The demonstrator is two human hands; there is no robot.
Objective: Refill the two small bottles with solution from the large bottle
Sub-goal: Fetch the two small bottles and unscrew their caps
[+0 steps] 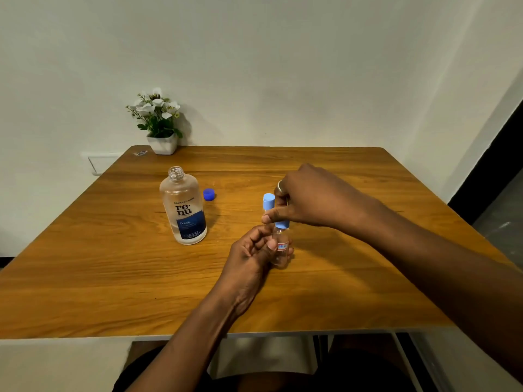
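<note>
Both hands were occupied at the middle of the table (353, 278). We recorded the left hand (252, 250) with its fingers and thumb curled round the clear body of a small bottle (280, 247), held upright with its base at or just above the tabletop; we could not tell whether it touched. We noted the right hand (308, 193), reaching in from the right, with thumb and fingers pinched on the light-blue cap (282, 224) sitting on that bottle's neck. A ring (279, 185) showed on one finger of this hand. We could not tell from the view whether the cap was tight or loose. Just behind, we saw the second small bottle (268, 201) only by its own light-blue top, which rose above the right thumb; its body was hidden by the hand. We logged the large bottle (184, 210) standing upright to the left of the hands and well apart from them, its neck open, with clear liquid visible in its lower part. Its dark-blue cap (209, 194) lay on the table just to its right, not touching it. At the far left corner we noted a potted plant (162, 123) with white flowers in a white pot against the wall (283, 66), and a small scrap (140, 153) beside it.
</note>
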